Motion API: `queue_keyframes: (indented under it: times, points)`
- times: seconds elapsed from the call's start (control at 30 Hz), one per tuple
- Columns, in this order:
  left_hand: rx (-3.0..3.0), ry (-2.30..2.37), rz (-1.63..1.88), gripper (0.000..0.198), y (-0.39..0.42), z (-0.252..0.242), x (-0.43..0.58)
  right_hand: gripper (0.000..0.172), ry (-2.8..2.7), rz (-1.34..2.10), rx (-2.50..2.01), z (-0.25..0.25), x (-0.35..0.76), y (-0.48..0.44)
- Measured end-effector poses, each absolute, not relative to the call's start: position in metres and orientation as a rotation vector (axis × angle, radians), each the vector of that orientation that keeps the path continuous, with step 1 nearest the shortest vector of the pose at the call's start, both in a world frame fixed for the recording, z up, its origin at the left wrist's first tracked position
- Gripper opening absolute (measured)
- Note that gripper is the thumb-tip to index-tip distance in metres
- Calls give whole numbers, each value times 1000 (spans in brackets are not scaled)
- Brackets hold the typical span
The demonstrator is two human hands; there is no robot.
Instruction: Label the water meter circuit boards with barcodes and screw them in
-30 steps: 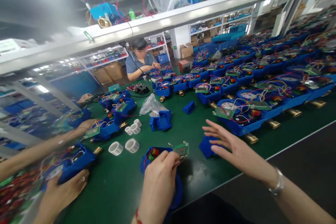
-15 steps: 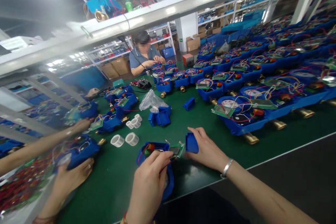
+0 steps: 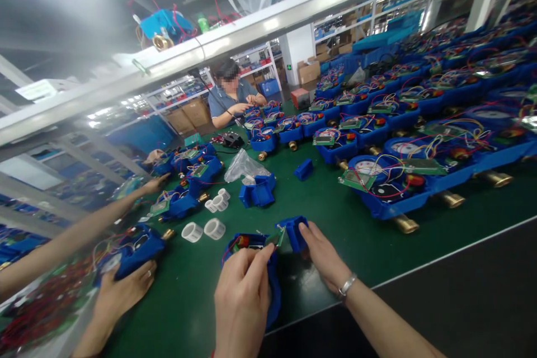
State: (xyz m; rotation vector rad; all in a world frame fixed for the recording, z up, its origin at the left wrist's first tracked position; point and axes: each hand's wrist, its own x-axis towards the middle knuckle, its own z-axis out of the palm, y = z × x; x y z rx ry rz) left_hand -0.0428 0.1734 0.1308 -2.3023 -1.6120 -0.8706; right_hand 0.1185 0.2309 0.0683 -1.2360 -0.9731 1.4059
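My left hand rests on a blue meter body on the green bench and pinches a small green circuit board above it. My right hand grips a small blue plastic cover and holds it against the right side of the board. Red and other thin wires run from the board into the meter body. Two white plastic rings lie just left of the meter.
A neighbour's hands hold another blue meter at left. Rows of blue meters with brass fittings fill the right and back. Blue covers, a plastic bag and a seated person are further back. The bench edge runs right.
My right hand, open above a blue cover a second ago, picked the cover up and carried it left to the circuit board. My left hand stayed on the meter with the board.
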Motion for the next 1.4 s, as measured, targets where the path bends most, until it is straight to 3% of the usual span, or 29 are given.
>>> queue_keyframes:
  times: [0.23, 0.37, 0.6, 0.87, 1.4]
  points:
    - [-2161, -1531, -1006, 36, 168, 128, -47, 29, -975, 1366, -1132, 81, 88, 237]
    - [-2188, -1427, -781, 35, 168, 132, -51, 25, -881, 1601, -881, 103, 71, 221]
    - [-2210, -1217, -603, 39, 167, 146, -60, 33, -788, 1896, -637, 117, 83, 206]
    - [-2227, -1161, -717, 32, 163, 142, -66, 38, -836, 1878, -696, 113, 82, 198]
    - [-2371, -1228, -570, 40, 167, 141, -52, 39, -942, 1788, -603, 114, 89, 201]
